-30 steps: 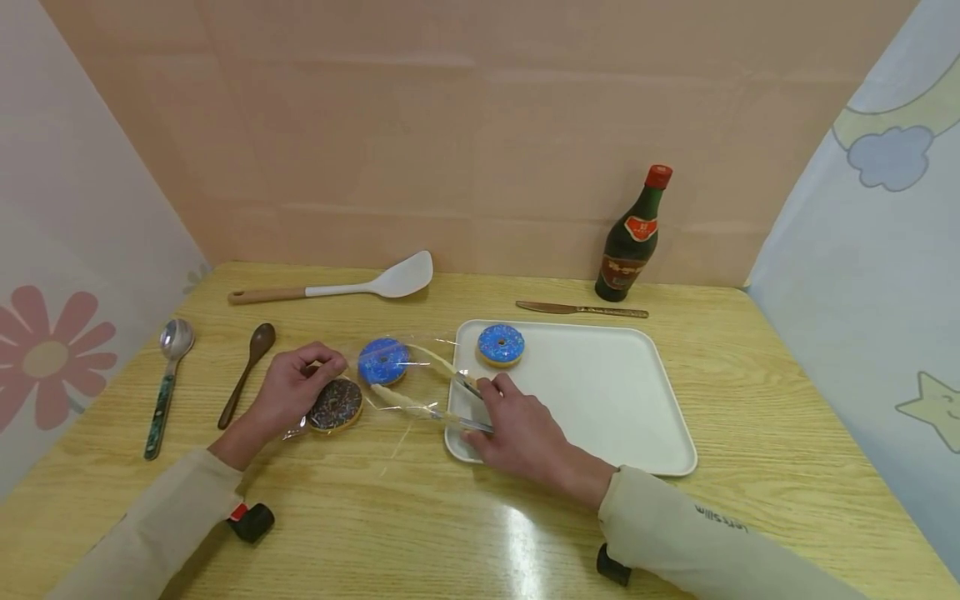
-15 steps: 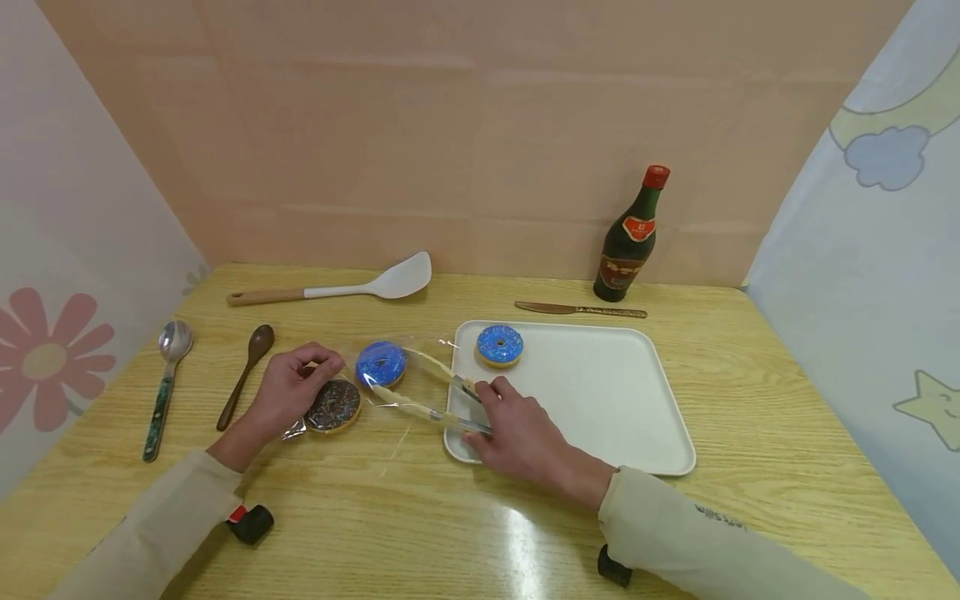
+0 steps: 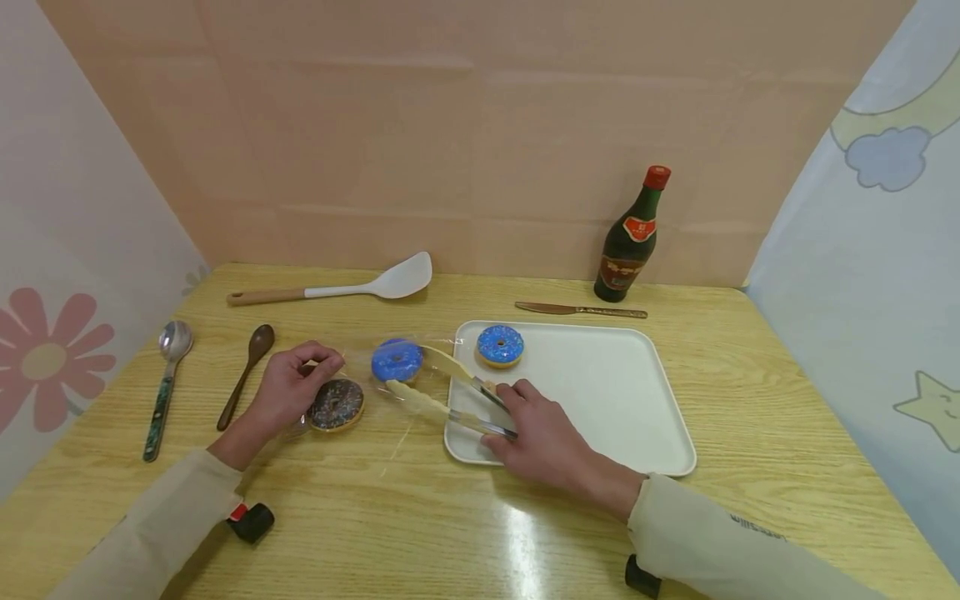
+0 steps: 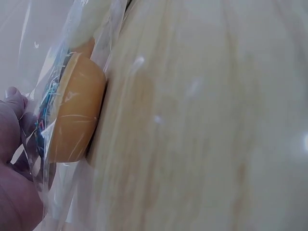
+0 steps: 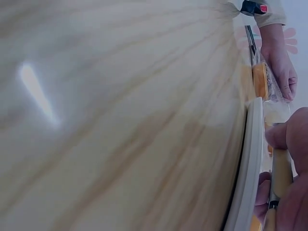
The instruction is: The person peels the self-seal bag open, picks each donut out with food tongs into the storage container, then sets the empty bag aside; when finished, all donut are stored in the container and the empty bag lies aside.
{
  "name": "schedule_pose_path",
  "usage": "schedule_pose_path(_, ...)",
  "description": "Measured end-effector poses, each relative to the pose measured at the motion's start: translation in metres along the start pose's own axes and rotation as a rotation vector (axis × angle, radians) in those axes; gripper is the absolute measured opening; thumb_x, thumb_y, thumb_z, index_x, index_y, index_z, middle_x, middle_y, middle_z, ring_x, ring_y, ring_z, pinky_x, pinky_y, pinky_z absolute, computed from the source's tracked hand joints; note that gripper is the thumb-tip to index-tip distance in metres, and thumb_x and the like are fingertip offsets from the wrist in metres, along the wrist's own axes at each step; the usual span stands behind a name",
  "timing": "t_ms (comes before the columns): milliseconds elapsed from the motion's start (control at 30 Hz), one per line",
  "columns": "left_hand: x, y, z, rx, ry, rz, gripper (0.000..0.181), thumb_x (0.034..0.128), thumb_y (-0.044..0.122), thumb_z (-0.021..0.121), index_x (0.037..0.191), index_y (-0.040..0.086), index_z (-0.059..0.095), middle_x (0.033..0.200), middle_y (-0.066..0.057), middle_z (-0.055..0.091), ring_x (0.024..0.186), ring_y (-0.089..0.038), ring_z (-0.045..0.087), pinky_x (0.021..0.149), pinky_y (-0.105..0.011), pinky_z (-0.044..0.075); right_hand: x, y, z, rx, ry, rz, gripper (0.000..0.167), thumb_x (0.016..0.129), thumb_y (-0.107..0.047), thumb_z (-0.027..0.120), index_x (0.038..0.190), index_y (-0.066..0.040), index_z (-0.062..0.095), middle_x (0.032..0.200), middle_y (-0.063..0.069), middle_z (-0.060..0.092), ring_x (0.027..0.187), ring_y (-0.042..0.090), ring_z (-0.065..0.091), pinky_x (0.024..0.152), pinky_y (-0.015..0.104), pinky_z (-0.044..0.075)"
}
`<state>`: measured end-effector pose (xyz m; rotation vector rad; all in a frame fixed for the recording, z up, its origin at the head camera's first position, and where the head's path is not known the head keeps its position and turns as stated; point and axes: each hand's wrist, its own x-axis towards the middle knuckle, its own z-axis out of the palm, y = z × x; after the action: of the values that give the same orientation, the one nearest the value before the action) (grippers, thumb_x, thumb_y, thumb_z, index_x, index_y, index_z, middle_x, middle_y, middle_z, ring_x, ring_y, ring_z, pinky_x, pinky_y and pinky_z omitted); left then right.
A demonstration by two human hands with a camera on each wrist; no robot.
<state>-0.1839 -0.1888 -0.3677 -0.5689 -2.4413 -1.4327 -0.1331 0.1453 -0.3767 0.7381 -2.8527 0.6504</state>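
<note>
In the head view my left hand [image 3: 292, 385] pinches the edge of a clear plastic bag [image 3: 360, 343]. A chocolate-coloured doughnut [image 3: 337, 405] with sprinkles lies in the bag beside that hand; its orange side [image 4: 79, 108] fills part of the left wrist view. Also inside the bag is a blue doughnut [image 3: 396, 360]. My right hand [image 3: 543, 435] grips tongs [image 3: 461, 417] with cream tips, which reach into the bag to the right and near sides of the blue doughnut. Whether both tips press on it I cannot tell.
A white tray [image 3: 592, 400] stands at the right, bearing another blue doughnut [image 3: 500, 346]. Behind it lie a knife [image 3: 581, 310] and a dark green bottle [image 3: 630, 242]. A white spatula [image 3: 401, 277], a wooden spoon [image 3: 251, 367] and a metal spoon [image 3: 168, 375] lie to the left.
My right hand and the tongs have drawn back to the right. The blue doughnut in the bag has shifted slightly right with them. My left hand has stayed in place.
</note>
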Motion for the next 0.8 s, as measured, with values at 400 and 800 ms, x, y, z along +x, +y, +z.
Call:
schedule_pose_path(400,0.001,-0.001,-0.002,-0.009,0.037,0.025,0.006,0.0891,-0.009,0.060,0.087,-0.011,0.066,0.082,-0.022,0.063,0.069,-0.013,0.059,0.059,-0.015,0.045,-0.037,0.017,-0.014,0.013,0.068,0.018,0.056,0.078,-0.030,0.076,0.123,-0.003,0.055,0.101,0.000,0.052,0.065,0.011,0.048,0.061,0.028,0.045)
schedule_pose_path(800,0.000,-0.002,-0.002,-0.028,0.027,0.024,0.008,0.0902,-0.009,0.058,0.087,-0.011,0.065,0.083,-0.025,0.062,0.067,-0.015,0.059,0.057,-0.016,0.045,-0.074,0.036,-0.031,0.048,0.170,0.019,0.051,0.073,-0.024,0.081,0.116,-0.006,0.059,0.093,-0.004,0.051,0.060,0.001,0.038,0.052,0.020,0.036)
